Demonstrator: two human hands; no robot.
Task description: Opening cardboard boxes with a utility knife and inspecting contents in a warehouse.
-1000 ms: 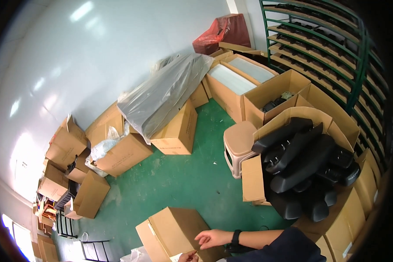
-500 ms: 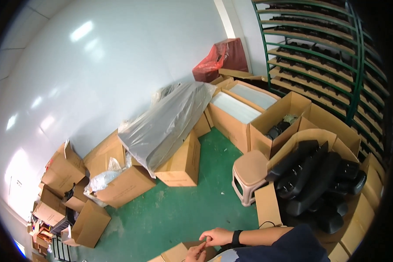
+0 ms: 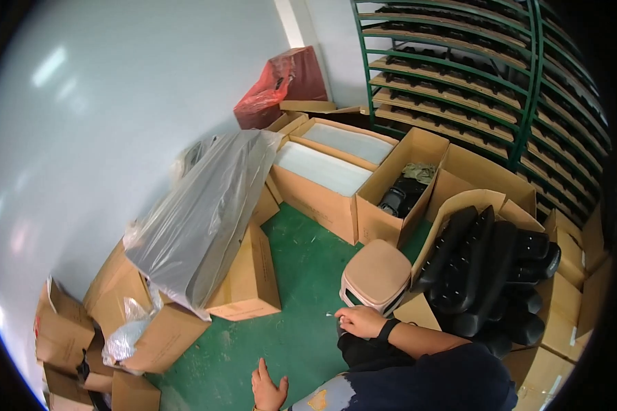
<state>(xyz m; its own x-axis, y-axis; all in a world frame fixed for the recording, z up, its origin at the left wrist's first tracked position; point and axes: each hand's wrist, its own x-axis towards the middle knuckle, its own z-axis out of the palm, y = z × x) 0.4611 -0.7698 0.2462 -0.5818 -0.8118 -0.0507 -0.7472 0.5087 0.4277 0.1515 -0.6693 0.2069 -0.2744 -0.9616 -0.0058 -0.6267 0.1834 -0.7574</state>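
Head view looked down on a green floor (image 3: pixel 308 322) crowded with cardboard. Largest of all, a green metal rack (image 3: pixel 487 75) rose along the far right wall, its slanted shelves lined with dark parts. Below it, at the right edge of the floor, an open carton (image 3: pixel 473 205) held a heap of black moulded armrests (image 3: pixel 487 274), piled above its rim. At the far edge of the floor stood two wide open boxes with white foam sheets (image 3: pixel 329 168) inside, and beside them a narrower open box (image 3: pixel 408 185) holding dark hardware. A red plastic-covered bundle (image 3: pixel 281 85) leaned in the far corner against the pale wall. On the left side of the floor a long grey plastic-wrapped bundle (image 3: pixel 199 212) lay tilted across a closed carton (image 3: pixel 247 274), with more cartons (image 3: pixel 68 329) stacked toward the near left corner and a clear crumpled bag (image 3: pixel 127 335) among them. Near the middle of the floor sat a small tan plastic stool (image 3: pixel 377 277), touching the armrest carton.

Right hand (image 3: pixel 360 320), a dark band at its wrist, rested just in front of the stool at its near lower edge, fingers curled loosely around a small light object too small to identify. Left hand (image 3: pixel 269 390) hovered low near the near edge of the floor, palm down, fingers spread and holding nothing.
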